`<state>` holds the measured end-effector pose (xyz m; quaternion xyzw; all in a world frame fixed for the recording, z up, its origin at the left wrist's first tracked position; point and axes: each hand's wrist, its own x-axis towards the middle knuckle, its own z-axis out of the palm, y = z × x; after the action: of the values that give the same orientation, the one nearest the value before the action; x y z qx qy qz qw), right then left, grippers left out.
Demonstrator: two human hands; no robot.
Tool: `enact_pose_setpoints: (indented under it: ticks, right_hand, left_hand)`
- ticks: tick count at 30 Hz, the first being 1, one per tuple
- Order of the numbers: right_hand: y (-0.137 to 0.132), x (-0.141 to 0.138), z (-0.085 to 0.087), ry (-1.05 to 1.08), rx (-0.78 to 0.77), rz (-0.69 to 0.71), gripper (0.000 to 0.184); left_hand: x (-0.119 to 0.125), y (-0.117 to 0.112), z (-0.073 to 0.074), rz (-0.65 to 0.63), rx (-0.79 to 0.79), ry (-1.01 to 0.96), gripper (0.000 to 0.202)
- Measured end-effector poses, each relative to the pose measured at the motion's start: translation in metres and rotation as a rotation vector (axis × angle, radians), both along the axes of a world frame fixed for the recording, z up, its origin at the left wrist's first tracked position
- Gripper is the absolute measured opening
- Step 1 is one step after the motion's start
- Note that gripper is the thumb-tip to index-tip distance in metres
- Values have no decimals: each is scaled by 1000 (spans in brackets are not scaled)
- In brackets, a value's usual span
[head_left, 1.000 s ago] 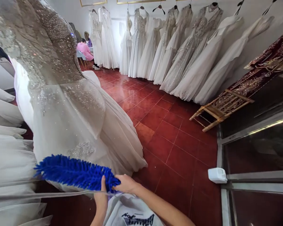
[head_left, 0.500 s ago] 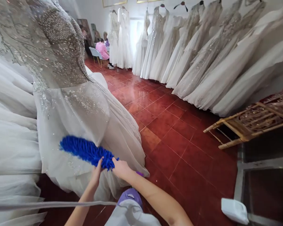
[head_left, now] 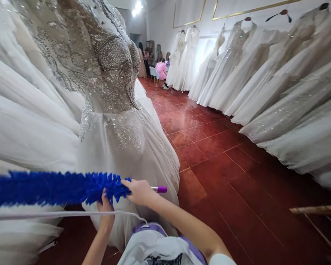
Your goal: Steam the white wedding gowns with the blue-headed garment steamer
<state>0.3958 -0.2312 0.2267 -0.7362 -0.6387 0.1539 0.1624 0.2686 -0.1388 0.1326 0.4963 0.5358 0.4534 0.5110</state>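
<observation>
A fluffy blue duster [head_left: 52, 187] lies level across the lower left of the head view, its tip cut off by the left edge. My right hand [head_left: 139, 192] is closed round its handle end, where a short rod with a purple cap sticks out. Beneath the fluff near that end, my left hand [head_left: 106, 206] grips the duster, its fingers partly hidden by the fibres. Just beyond both hands stands a beaded white wedding dress [head_left: 118, 140] with a full skirt.
White gowns [head_left: 231, 84] hang along the right wall. More white tulle [head_left: 24, 121] fills the left side. A person in pink [head_left: 161, 70] sits far back. A bamboo piece [head_left: 317, 209] juts in at lower right. A pale cord [head_left: 57, 214] crosses below the duster.
The duster has swung from a slant to nearly level and reaches farther left and closer to me. Its purple handle end now shows. My view has turned left and up.
</observation>
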Motion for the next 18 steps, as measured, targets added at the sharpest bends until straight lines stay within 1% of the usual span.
enact_pose_setpoints:
  ticks: [1,2,3,4,5,6,7,9,12,14,15,16,17,18]
  right_hand:
    - [1,14,3,38,13,-46,55]
    - [1,29,3,77,9,-92,55]
    - [-2,43,0,113,-12,-134,54]
    - [-8,56,-5,141,-48,-175,52]
    - [-15,68,-13,158,-94,-213,50]
    - [-26,80,-24,169,-146,-241,48]
    - [-38,91,-37,181,-196,-255,47]
    - [-66,110,-66,229,-275,-233,45]
    - [-111,132,-110,328,-354,-106,36]
    - [-135,145,-132,328,-392,-13,31]
    - [-144,151,-139,311,-403,33,30]
    - [-151,157,-142,292,-406,80,31]
    - [-156,162,-141,277,-400,127,33]
    - [-158,168,-137,272,-380,171,37]
  left_hand:
    - [16,10,12,-10,10,-18,57]
    - [33,16,20,-45,-10,-37,53]
    - [52,19,24,-94,-58,-55,50]
    - [70,17,23,-152,-122,-71,47]
    - [87,11,18,-200,-195,-86,44]
    - [102,0,8,-227,-274,-97,41]
    - [115,-15,-4,-235,-346,-102,39]
    - [129,-53,-35,-195,-447,-94,36]
    - [132,-120,-83,-86,-611,-63,36]
    - [129,-160,-107,20,-699,-48,31]
    - [128,-177,-114,76,-716,-45,27]
    - [128,-191,-118,123,-720,-44,24]
    - [129,-202,-116,160,-708,-45,22]
    - [130,-210,-111,184,-691,-46,21]
